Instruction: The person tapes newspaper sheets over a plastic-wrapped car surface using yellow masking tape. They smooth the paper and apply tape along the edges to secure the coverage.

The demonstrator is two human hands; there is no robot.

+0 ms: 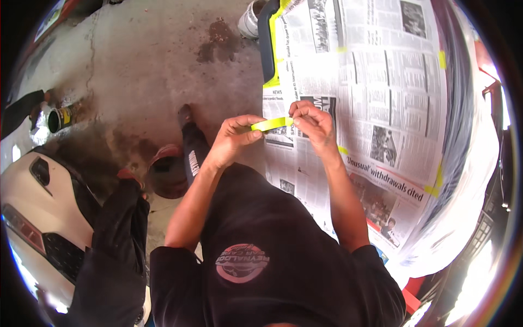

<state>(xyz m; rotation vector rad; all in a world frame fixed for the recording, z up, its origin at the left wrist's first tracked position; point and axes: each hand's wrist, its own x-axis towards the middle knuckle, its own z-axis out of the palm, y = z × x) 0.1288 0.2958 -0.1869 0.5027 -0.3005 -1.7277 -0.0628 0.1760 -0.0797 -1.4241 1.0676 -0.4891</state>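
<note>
Between my two hands is a roll of bright yellow-green masking tape (pixel 272 124), seen edge-on. My left hand (pixel 235 136) grips the roll at its left side with thumb and fingers. At the other side my right hand (pixel 316 124) pinches the tape, apparently at its loose end. Just beyond and to the right lie newspaper sheets (pixel 392 98), covering a large surface and fixed with short yellow tape strips. Past the top of my hands, a yellow-taped edge borders a black curved part (pixel 267 43).
Clear plastic sheeting (pixel 468 158) hangs along the paper's right edge. A co-worker's dark-sleeved arm (pixel 117 234) is at the lower left, beside a white car (pixel 43 191). Buckets stand on the stained concrete floor (pixel 141 60), one dark (pixel 168 173), one pale (pixel 249 22).
</note>
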